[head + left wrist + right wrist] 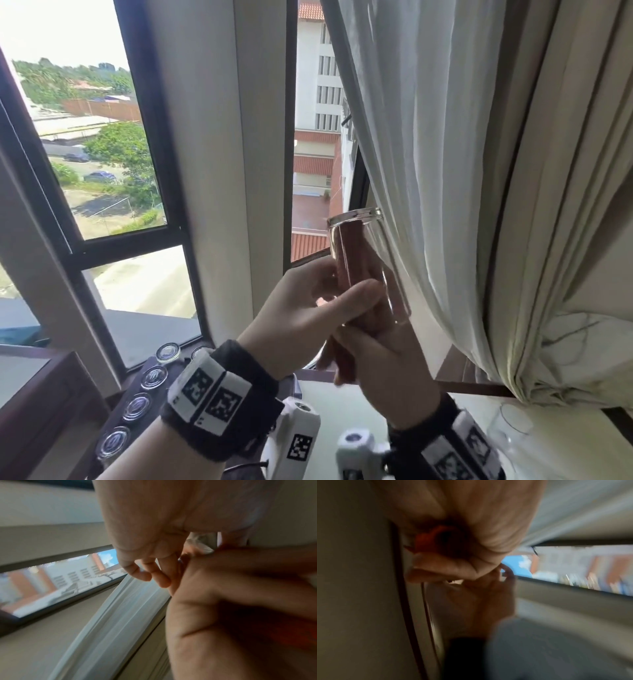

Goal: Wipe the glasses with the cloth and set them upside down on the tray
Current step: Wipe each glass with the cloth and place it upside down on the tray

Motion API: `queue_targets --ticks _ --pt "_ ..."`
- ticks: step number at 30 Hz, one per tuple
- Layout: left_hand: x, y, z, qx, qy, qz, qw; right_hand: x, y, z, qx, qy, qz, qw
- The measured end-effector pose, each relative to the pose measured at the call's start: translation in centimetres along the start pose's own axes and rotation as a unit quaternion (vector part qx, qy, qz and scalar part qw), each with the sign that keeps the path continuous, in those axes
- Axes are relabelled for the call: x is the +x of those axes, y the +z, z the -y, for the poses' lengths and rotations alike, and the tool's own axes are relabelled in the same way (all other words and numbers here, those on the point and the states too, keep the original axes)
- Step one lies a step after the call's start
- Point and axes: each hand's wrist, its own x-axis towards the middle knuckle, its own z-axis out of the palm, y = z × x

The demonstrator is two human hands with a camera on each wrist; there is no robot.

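Observation:
A tall clear glass (378,253) is held up before the window, its thick base uppermost. My left hand (327,294) grips its lower part, thumb across the front. A rust-red cloth (349,253) is stuffed up inside the glass and trails out of the mouth. My right hand (380,356) is just below, clutching the cloth's lower end. The right wrist view is blurred but shows the red cloth (436,539) bunched in the curled fingers (440,568). At lower left a dark tray (135,378) carries several glasses standing mouth down.
A white sheer curtain (428,154) hangs just right of the glass, nearly touching it. Another clear glass (510,431) stands on the white table (342,404) at lower right. Window frames and a pale pillar (219,171) fill the background.

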Motion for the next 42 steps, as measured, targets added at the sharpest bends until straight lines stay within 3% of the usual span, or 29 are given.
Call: queue_targets --ticks 1,3,5,6,7,9,12,14,16,18,20,23,25,27,28,30,32,34,35,36,37,38,39,40,41,42 --pt "-0.2 -0.2 0.1 -0.058 -0.002 0.011 0.998 -0.4 0.1 0.8 0.180 0.055 0.034 0.981" --pt "-0.4 -0.1 0.3 -0.156 -0.021 0.021 0.987 -1.1 0.5 2.1 0.418 0.092 0.128 0.895" --pt "-0.3 0.2 1.1 -0.209 -0.048 0.002 0.977 -0.9 0.7 2.1 0.563 0.102 0.173 0.802" --pt "-0.3 0.5 1.3 -0.227 -0.052 -0.011 0.973 -0.6 0.7 1.9 0.595 0.109 0.165 0.779" --pt "-0.2 0.7 1.6 -0.239 -0.056 -0.023 0.969 -0.2 0.5 1.5 0.601 0.115 0.145 0.778" --pt "-0.1 0.5 2.1 -0.221 -0.064 -0.025 0.973 0.4 -0.3 0.9 0.535 0.132 0.062 0.832" --pt "-0.1 0.2 1.6 -0.116 -0.077 -0.016 0.990 0.6 -1.2 1.1 0.262 0.116 -0.104 0.952" --pt "-0.2 0.2 0.9 -0.088 -0.096 -0.034 0.991 0.5 -1.3 1.0 0.067 0.046 -0.165 0.983" --pt "-0.3 0.3 -0.3 -0.093 -0.125 -0.055 0.986 0.2 -1.6 0.4 -0.111 -0.094 -0.174 0.974" --pt "-0.2 0.1 -1.4 -0.119 -0.141 -0.055 0.981 -0.1 -1.9 -0.2 -0.294 -0.254 -0.115 0.914" --pt "0.1 0.0 -2.7 -0.122 -0.127 -0.049 0.983 -0.5 -1.9 -1.0 -0.403 -0.306 -0.073 0.860" --pt "0.3 0.1 -3.5 -0.087 -0.083 -0.041 0.992 -0.6 -1.1 -1.6 -0.455 -0.256 -0.049 0.851" --pt "0.5 0.0 -3.1 -0.057 -0.065 -0.036 0.996 -0.6 -0.2 -1.4 -0.399 -0.215 -0.044 0.890" --pt "0.7 -0.5 -2.4 -0.081 -0.047 0.003 0.996 -0.7 0.5 -0.1 -0.170 -0.104 -0.034 0.979" --pt "0.7 -0.8 -2.1 -0.114 -0.042 0.022 0.992 -0.9 0.8 0.7 -0.033 -0.032 -0.015 0.999" --pt "0.6 -1.1 -1.4 -0.208 -0.044 0.040 0.976 -1.3 1.1 1.8 0.148 0.053 0.012 0.987" --pt "0.6 -1.0 -0.7 -0.269 -0.070 0.010 0.961 -1.2 1.5 2.2 0.191 0.065 0.032 0.979" --pt "0.8 -1.0 -0.3 -0.260 -0.111 -0.052 0.958 -0.8 1.7 2.0 0.106 0.031 0.056 0.992" --pt "1.0 -1.1 -0.3 -0.222 -0.129 -0.086 0.963 -0.7 1.5 1.4 -0.018 -0.015 0.056 0.998" --pt "1.2 -1.3 -0.5 -0.169 -0.146 -0.117 0.968 -0.5 1.0 0.5 -0.190 -0.089 0.047 0.977" --pt "1.4 -1.5 -0.3 -0.119 -0.156 -0.140 0.971 -0.3 0.6 -0.2 -0.366 -0.150 0.048 0.917" --pt "1.4 -1.6 -0.3 -0.081 -0.157 -0.147 0.973 -0.1 0.4 -0.7 -0.483 -0.167 0.054 0.858" --pt "1.5 -1.6 0.0 -0.054 -0.152 -0.143 0.976 0.2 0.2 -1.1 -0.538 -0.160 0.048 0.826" --pt "1.5 -1.5 0.3 -0.043 -0.146 -0.125 0.980 0.4 0.1 -1.3 -0.555 -0.167 0.031 0.814" --pt "1.3 -1.5 0.7 -0.055 -0.139 -0.096 0.984 0.6 0.2 -1.2 -0.531 -0.177 0.021 0.829" --pt "1.1 -1.6 1.0 -0.100 -0.133 -0.064 0.984 0.7 0.3 -0.8 -0.452 -0.169 0.016 0.875"
